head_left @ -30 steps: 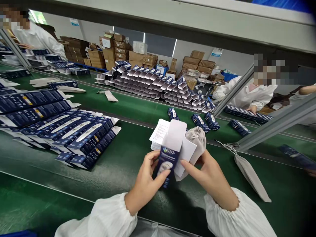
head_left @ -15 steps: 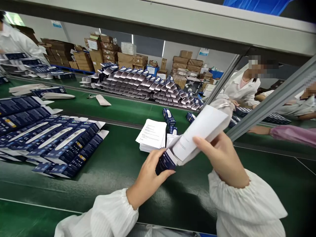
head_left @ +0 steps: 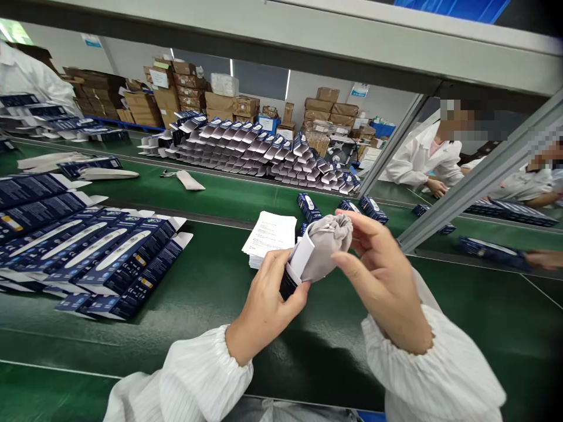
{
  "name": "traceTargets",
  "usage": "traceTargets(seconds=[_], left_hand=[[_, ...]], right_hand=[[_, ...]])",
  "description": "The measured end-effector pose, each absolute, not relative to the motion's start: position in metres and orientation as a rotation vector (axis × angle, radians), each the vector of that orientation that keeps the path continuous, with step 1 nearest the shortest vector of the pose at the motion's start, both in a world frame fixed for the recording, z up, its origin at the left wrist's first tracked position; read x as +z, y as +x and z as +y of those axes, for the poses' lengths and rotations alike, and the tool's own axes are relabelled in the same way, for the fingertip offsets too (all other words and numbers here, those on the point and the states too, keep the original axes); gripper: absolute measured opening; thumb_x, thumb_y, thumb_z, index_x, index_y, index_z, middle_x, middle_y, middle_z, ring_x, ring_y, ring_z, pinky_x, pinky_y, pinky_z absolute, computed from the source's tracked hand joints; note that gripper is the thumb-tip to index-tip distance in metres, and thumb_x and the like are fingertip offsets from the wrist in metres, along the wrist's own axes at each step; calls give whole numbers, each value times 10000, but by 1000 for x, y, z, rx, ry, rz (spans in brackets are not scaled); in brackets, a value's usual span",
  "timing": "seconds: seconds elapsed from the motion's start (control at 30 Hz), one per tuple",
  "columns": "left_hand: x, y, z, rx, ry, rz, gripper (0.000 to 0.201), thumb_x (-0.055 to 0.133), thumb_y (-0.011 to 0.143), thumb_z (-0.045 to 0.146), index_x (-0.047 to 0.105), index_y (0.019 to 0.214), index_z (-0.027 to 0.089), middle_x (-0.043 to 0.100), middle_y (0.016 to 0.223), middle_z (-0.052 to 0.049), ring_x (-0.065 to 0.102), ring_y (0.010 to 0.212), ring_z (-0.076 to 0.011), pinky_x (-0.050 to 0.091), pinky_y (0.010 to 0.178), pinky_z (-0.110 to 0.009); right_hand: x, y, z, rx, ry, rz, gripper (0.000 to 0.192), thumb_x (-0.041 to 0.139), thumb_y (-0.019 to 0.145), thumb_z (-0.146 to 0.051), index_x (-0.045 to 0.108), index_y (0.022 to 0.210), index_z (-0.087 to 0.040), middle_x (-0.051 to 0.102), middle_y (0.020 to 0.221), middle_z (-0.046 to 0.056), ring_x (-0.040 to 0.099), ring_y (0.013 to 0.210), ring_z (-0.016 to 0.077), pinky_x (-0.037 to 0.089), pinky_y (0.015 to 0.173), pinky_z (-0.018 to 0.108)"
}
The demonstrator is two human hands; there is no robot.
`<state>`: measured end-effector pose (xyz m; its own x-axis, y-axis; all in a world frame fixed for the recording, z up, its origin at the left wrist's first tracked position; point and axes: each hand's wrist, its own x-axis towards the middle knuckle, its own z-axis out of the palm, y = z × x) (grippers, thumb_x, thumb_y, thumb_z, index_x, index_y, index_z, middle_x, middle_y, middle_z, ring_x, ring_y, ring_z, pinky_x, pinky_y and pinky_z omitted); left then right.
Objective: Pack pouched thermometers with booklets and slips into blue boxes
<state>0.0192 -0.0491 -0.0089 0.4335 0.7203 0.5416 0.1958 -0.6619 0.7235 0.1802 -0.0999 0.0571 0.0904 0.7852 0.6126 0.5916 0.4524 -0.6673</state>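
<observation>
My left hand [head_left: 266,305] is wrapped around a dark blue carton [head_left: 287,285], tilted with its open end up and to the right. Most of a grey drawstring pouch [head_left: 324,255] sticks out of that end; its lower part is hidden inside. A folded white paper [head_left: 302,257] lies along the pouch's left side, also entering the carton. My right hand [head_left: 382,275] is at the pouch's gathered top, thumb on the near side and fingers behind. Just beyond my left hand lies a stack of printed sheets [head_left: 270,234].
Blue cartons [head_left: 118,252] lie in rows on the left of the green bench. A long pile of open cartons [head_left: 246,146] stands behind the conveyor [head_left: 237,196], with a loose pouch [head_left: 190,180] on it. Metal posts [head_left: 479,170] rise at right. Co-workers stand on both sides.
The pouch and paper have slid down into the carton. My right hand has moved from the paper to the pouch's gathered top. At right, a co-worker's hand now has a blue carton.
</observation>
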Motion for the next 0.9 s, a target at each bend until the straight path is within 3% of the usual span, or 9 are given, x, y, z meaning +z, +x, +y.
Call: traceTargets(seconds=[0.1,0.2,0.3,0.43,0.53,0.67,0.9], left_hand=[[-6,11,-48,1125,2094,723,435,527,869,208,414,1287,249,504,1146,-62,488,1066,-205,434,899,-335],[-4,0,-47,1025,2077,701,473,531,881,248,394,1333,270,503,1224,-60,480,1133,-219,415,967,-361],[-9,-6,-48,987,2007,719,549,565,873,301,350,1378,299,474,1329,-46,451,1223,-229,372,1045,-377],[-23,0,-55,1018,1697,721,595,540,890,350,272,1418,290,402,1439,-45,396,1309,-230,335,1102,-386],[-31,10,-61,1019,1522,690,551,448,929,402,257,1432,281,308,1503,-29,287,1380,-212,252,1157,-381],[-34,20,-66,998,1379,659,495,269,971,444,216,1447,319,171,1554,30,129,1432,-178,140,1194,-374],[-19,28,-59,1025,1310,673,366,370,952,248,364,1313,310,414,1409,0,355,1328,-181,293,1131,-386]], right_hand=[[77,182,-94,101,-1237,-1830,270,545,931,-261,542,1201,-269,605,1146,34,582,1015,209,477,857,337],[77,179,-85,-1,-1279,-2235,118,540,929,-209,641,981,-240,668,945,28,595,888,212,450,799,368],[61,175,-82,11,-1278,-2428,153,538,925,-191,673,861,-224,687,885,33,587,896,232,422,834,417],[26,167,-92,249,-1310,-1795,213,463,962,-251,661,1041,-241,657,1087,37,577,1035,220,451,916,396],[-3,155,-99,615,-1368,-1244,323,383,992,-358,597,1199,-234,605,1213,53,545,1135,235,452,971,420],[-21,139,-101,903,-1309,-1032,437,348,982,-459,471,1331,-225,468,1375,66,415,1277,252,403,1041,448],[-16,132,-93,899,-1237,-1109,277,455,930,-274,470,1207,-265,554,1215,35,519,1136,188,451,973,336]])
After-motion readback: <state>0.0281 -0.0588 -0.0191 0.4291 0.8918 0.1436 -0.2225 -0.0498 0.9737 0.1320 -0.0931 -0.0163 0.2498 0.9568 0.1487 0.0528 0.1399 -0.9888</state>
